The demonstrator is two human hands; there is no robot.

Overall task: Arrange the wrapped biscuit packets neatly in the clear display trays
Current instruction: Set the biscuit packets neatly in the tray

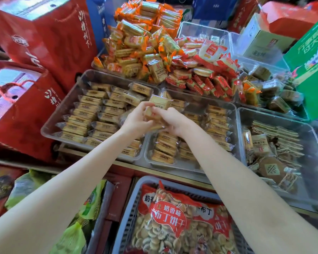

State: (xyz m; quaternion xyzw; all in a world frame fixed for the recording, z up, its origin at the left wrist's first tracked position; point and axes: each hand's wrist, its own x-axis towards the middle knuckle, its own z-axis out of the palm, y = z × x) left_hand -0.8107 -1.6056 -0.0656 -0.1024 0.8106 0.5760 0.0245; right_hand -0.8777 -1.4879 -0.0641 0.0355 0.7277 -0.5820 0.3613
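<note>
While both arms reach forward, left hand (136,119) and right hand (173,121) pinch biscuit packets (157,105) above two clear trays (66,107).

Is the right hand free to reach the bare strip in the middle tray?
Probably not yet. The right hand and left hand both grip a bunch of packets above the middle tray. Nothing else blocks the bare strip.

I am looking down at a shop's snack counter. Clear display trays (50,123) hold rows of wrapped biscuit packets (84,114), loose orange-wrapped packets (136,43) are heaped behind, red gift boxes (50,39) are stacked at the left, and a basket (134,202) holds bagged biscuits.
</note>
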